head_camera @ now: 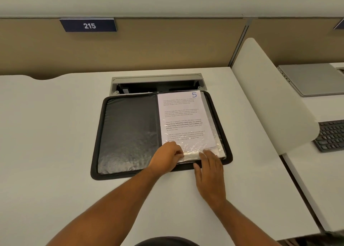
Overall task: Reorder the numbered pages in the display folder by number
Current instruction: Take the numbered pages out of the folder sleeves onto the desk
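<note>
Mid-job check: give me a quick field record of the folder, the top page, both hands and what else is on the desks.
folder: open flat on the desk, black, left side shows no page
top page: numbered 5, in a clear sleeve on the right-hand stack
left hand: fingers curled at the sleeve's bottom edge, seems to pinch it
right hand: fingers straight, resting on the stack's bottom right corner
other pages: under page 5, numbers hidden
desk sign: 215
neighbouring desk: laptop shut, keyboard
</note>
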`<state>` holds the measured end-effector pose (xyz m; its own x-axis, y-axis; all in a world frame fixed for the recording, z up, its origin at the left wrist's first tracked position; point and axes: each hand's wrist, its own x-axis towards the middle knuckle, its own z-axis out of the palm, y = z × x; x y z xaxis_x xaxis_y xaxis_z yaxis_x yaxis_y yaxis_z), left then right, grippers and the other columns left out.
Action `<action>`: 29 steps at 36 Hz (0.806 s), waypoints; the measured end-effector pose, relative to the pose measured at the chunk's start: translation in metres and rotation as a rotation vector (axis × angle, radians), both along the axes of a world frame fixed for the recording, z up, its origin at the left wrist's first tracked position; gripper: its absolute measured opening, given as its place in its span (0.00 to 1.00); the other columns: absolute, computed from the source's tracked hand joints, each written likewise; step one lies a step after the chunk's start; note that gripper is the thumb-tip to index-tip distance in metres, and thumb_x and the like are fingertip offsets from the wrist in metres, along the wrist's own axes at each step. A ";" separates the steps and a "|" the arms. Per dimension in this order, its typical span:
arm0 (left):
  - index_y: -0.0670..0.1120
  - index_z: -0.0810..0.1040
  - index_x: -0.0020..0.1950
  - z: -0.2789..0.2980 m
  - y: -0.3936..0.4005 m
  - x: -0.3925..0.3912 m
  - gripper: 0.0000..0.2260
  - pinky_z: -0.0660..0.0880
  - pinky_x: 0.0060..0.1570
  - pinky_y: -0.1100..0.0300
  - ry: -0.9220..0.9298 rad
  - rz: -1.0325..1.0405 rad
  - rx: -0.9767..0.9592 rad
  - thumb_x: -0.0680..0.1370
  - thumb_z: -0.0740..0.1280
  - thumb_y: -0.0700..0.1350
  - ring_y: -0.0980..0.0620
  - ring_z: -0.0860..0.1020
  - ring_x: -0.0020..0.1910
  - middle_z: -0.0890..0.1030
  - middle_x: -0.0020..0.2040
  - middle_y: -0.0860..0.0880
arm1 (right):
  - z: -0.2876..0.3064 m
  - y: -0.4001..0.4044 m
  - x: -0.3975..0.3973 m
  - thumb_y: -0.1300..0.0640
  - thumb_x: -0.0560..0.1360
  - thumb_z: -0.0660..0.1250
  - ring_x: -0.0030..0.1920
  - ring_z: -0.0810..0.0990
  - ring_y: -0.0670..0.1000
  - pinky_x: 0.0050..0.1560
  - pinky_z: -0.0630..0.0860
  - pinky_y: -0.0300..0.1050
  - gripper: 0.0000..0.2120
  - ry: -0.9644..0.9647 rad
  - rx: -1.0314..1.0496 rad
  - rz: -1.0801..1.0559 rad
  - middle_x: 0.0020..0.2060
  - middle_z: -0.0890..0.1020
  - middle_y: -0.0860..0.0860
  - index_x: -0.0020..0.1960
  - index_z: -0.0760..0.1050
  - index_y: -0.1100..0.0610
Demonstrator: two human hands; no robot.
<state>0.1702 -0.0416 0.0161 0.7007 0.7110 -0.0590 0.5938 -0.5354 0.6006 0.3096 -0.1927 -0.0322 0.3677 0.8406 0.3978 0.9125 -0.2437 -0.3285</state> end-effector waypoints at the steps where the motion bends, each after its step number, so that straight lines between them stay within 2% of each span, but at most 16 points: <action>1: 0.49 0.85 0.49 0.001 0.001 0.000 0.06 0.75 0.48 0.60 -0.002 0.007 -0.020 0.80 0.68 0.46 0.55 0.76 0.45 0.80 0.46 0.53 | 0.000 -0.001 -0.002 0.50 0.83 0.61 0.67 0.76 0.58 0.67 0.75 0.58 0.20 -0.001 0.016 0.012 0.65 0.78 0.58 0.67 0.76 0.62; 4: 0.47 0.85 0.49 0.002 0.002 -0.001 0.09 0.76 0.50 0.58 -0.026 0.029 -0.077 0.82 0.65 0.44 0.56 0.76 0.45 0.81 0.47 0.52 | 0.002 -0.002 -0.009 0.51 0.82 0.62 0.61 0.79 0.57 0.60 0.79 0.56 0.18 -0.042 0.040 0.060 0.58 0.81 0.57 0.63 0.79 0.62; 6: 0.46 0.85 0.54 0.004 0.002 -0.001 0.10 0.75 0.53 0.61 -0.045 0.078 -0.113 0.83 0.64 0.45 0.57 0.75 0.46 0.81 0.50 0.53 | 0.001 -0.002 -0.012 0.50 0.83 0.61 0.59 0.80 0.57 0.61 0.79 0.54 0.18 -0.089 0.044 0.112 0.57 0.82 0.57 0.62 0.80 0.61; 8: 0.46 0.84 0.55 0.004 0.001 -0.001 0.09 0.75 0.52 0.63 -0.071 0.118 -0.138 0.84 0.64 0.45 0.57 0.76 0.46 0.80 0.49 0.55 | -0.001 -0.001 -0.015 0.50 0.84 0.60 0.60 0.81 0.57 0.63 0.78 0.53 0.18 -0.115 0.047 0.170 0.57 0.83 0.57 0.62 0.81 0.61; 14: 0.50 0.78 0.51 -0.001 -0.002 -0.003 0.04 0.77 0.50 0.61 -0.120 0.195 -0.166 0.84 0.63 0.46 0.58 0.77 0.46 0.78 0.48 0.56 | 0.002 0.009 -0.020 0.49 0.85 0.58 0.66 0.79 0.56 0.70 0.74 0.51 0.21 -0.125 0.025 0.271 0.63 0.82 0.57 0.67 0.79 0.61; 18: 0.51 0.75 0.47 0.002 -0.004 -0.004 0.05 0.78 0.45 0.58 -0.148 0.199 -0.117 0.83 0.63 0.46 0.57 0.76 0.43 0.76 0.45 0.56 | -0.001 0.017 -0.017 0.48 0.86 0.55 0.75 0.71 0.56 0.75 0.69 0.54 0.24 -0.124 -0.067 0.324 0.73 0.74 0.57 0.74 0.72 0.62; 22: 0.51 0.73 0.46 0.003 -0.007 -0.007 0.06 0.77 0.44 0.56 -0.176 0.165 -0.061 0.83 0.62 0.46 0.56 0.75 0.43 0.75 0.46 0.56 | 0.001 0.026 -0.015 0.48 0.86 0.51 0.79 0.63 0.55 0.78 0.64 0.55 0.27 -0.116 -0.133 0.314 0.78 0.66 0.57 0.79 0.64 0.61; 26: 0.54 0.72 0.52 -0.004 -0.010 -0.013 0.02 0.76 0.49 0.62 -0.193 0.146 -0.032 0.84 0.63 0.48 0.58 0.74 0.49 0.74 0.51 0.56 | 0.003 0.038 -0.013 0.42 0.86 0.43 0.81 0.58 0.54 0.79 0.59 0.54 0.31 -0.071 -0.251 0.282 0.80 0.62 0.55 0.82 0.59 0.58; 27: 0.54 0.72 0.54 -0.006 -0.011 -0.016 0.00 0.75 0.52 0.63 -0.191 0.156 -0.034 0.84 0.63 0.49 0.58 0.74 0.51 0.75 0.54 0.57 | 0.001 0.039 -0.012 0.42 0.86 0.42 0.81 0.59 0.55 0.79 0.60 0.54 0.31 -0.086 -0.264 0.284 0.80 0.62 0.56 0.81 0.59 0.58; 29: 0.53 0.73 0.59 -0.012 -0.014 -0.024 0.04 0.73 0.55 0.64 -0.186 0.183 -0.020 0.84 0.63 0.48 0.58 0.74 0.54 0.74 0.56 0.57 | -0.003 0.039 -0.010 0.44 0.87 0.45 0.79 0.64 0.57 0.78 0.62 0.55 0.29 -0.137 -0.262 0.287 0.78 0.66 0.57 0.80 0.63 0.59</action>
